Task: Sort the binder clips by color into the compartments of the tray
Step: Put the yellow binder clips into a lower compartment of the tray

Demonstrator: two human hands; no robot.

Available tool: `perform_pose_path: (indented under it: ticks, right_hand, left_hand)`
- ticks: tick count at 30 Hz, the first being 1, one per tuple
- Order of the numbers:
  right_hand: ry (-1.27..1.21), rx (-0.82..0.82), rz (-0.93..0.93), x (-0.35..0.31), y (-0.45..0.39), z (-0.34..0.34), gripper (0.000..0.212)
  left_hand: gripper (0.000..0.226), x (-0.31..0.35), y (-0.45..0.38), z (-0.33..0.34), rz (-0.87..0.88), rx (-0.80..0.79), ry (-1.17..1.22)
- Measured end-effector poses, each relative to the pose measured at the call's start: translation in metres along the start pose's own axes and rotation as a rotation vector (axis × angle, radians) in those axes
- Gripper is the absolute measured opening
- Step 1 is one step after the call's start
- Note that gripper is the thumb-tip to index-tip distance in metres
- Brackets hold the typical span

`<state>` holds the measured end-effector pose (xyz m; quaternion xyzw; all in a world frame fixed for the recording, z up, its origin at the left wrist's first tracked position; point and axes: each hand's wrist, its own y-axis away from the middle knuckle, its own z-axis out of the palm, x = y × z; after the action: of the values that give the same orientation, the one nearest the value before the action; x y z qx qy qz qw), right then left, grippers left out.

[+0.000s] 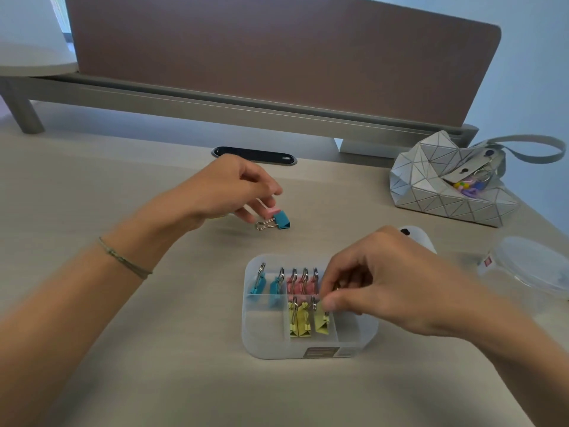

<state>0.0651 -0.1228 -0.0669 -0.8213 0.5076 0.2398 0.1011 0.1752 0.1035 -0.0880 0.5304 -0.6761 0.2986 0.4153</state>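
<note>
A translucent compartment tray (357, 340) sits on the desk in front of me. Two blue clips (258, 285) stand in its far-left compartment, pink clips (300, 285) in the far-middle one, yellow clips (300, 322) in the near-middle one. My right hand (385, 282) is over the tray, fingertips pinched on the wire handle of a yellow clip (320, 320) in the yellow compartment. My left hand (234, 189) is beyond the tray, fingers closed on a pink clip (272, 211). A loose blue clip (281, 221) lies on the desk right beside it.
A grey geometric bag (446, 183) with a strap lies at the far right. A clear plastic lid (535, 266) lies right of the tray. A white object (417, 237) peeks out behind my right hand. A divider panel (277, 57) and a cable slot (254, 155) close the desk's far side.
</note>
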Motion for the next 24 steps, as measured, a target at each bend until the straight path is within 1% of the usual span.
perform_pose_path:
  ticks: [3,5,7,13,15,17,20,21,22,24]
  right_hand:
    - [0.12,-0.022,0.0,-0.003,-0.002,0.006,0.012]
    - [0.184,-0.032,-0.027,-0.004,-0.003,0.011,0.015]
    - [0.236,-0.039,-0.051,-0.005,-0.003,0.015,0.019]
    - [0.229,-0.037,-0.043,-0.003,-0.002,0.015,0.025]
    - [0.163,-0.017,-0.039,-0.001,0.001,0.01,0.029]
    - [0.085,0.037,-0.051,0.001,0.004,0.003,0.03]
    - [0.023,0.117,-0.101,0.005,0.007,-0.002,0.022]
    - [0.008,0.135,-0.117,0.007,0.006,-0.002,0.019]
    - [0.0,0.15,-0.127,0.008,0.005,-0.003,0.016]
    - [0.003,0.177,-0.139,0.008,0.003,-0.004,0.014]
  left_hand:
    - [0.011,-0.01,-0.008,0.002,0.043,0.119,-0.139]
    - [0.011,-0.019,-0.013,0.003,0.095,0.221,-0.305]
    - [0.015,-0.026,-0.016,0.007,0.123,0.26,-0.456]
    - [0.033,-0.047,-0.021,0.037,0.289,0.102,-0.712]
    - [0.037,-0.052,-0.021,0.044,0.306,0.115,-0.784]
    - [0.036,-0.055,-0.02,0.045,0.298,0.153,-0.82]
    - [0.025,-0.053,-0.02,0.042,0.259,0.188,-0.89]
    - [0.025,-0.052,-0.02,0.04,0.252,0.194,-0.915]
    - [0.029,-0.051,-0.019,0.038,0.247,0.191,-0.927]
    - [0.049,-0.049,-0.017,0.036,0.237,0.143,-0.931]
